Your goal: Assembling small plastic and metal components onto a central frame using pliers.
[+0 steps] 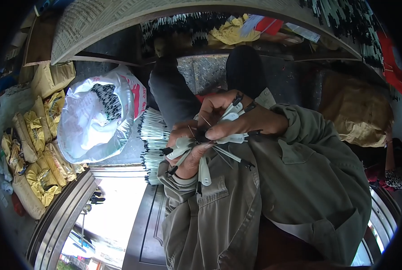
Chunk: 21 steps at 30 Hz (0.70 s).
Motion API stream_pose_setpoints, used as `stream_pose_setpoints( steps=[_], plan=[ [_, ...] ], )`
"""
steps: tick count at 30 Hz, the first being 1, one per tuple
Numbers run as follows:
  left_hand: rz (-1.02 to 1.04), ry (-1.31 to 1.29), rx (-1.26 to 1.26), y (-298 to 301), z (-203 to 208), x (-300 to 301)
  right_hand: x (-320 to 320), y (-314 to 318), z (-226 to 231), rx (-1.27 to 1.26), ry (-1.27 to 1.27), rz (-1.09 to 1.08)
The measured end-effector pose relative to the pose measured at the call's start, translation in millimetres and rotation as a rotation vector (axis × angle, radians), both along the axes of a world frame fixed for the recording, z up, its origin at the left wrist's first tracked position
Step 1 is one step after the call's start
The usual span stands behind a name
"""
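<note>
In front of my body, both hands come together around a spread bunch of white, flat, black-tipped strips (pixel 204 173). They fan out from a small dark centre (pixel 202 136). My left hand (pixel 189 157) is closed on the lower and left part, its thumb pressed near the centre. From the right, my right hand (pixel 243 120) grips the upper strips (pixel 230 118), thumb tip at the dark middle. Thin wire-like pieces (pixel 205 120) stick up between the fingers. What the strips join to at the centre is hidden by the fingers.
To the left stands an open white plastic bag (pixel 93 148) with black-tipped pieces inside. Beside it are a stack of pale rods (pixel 154 135) and several yellow-and-brown wrapped bundles (pixel 43 166). A woven-topped table (pixel 93 27) curves across the far side. A brown paper sack (pixel 356 110) sits at right.
</note>
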<state>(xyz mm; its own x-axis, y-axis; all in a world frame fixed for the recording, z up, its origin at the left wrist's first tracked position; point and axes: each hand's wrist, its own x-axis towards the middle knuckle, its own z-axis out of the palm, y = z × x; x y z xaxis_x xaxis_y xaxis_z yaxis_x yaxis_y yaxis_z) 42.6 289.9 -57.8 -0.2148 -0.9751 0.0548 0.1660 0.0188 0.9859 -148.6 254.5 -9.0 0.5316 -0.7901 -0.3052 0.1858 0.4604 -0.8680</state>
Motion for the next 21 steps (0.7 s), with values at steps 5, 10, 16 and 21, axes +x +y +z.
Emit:
stream_pose_setpoints(
  steps=[5, 10, 16, 21],
  plan=[
    [-0.211, 0.139, 0.177, -13, 10, 13, 4, 4, -6, 0.010, -0.010, -0.010],
    [-0.245, 0.171, 0.100, -12, -2, 13, 4, 5, -6, 0.022, -0.060, -0.005],
    [-0.173, 0.099, 0.200, 1, 4, 18, 6, 6, -6, -0.002, -0.063, 0.013],
    [-0.118, 0.132, 0.203, 11, 0, 17, 8, 6, -3, -0.002, -0.030, 0.028]
  ],
)
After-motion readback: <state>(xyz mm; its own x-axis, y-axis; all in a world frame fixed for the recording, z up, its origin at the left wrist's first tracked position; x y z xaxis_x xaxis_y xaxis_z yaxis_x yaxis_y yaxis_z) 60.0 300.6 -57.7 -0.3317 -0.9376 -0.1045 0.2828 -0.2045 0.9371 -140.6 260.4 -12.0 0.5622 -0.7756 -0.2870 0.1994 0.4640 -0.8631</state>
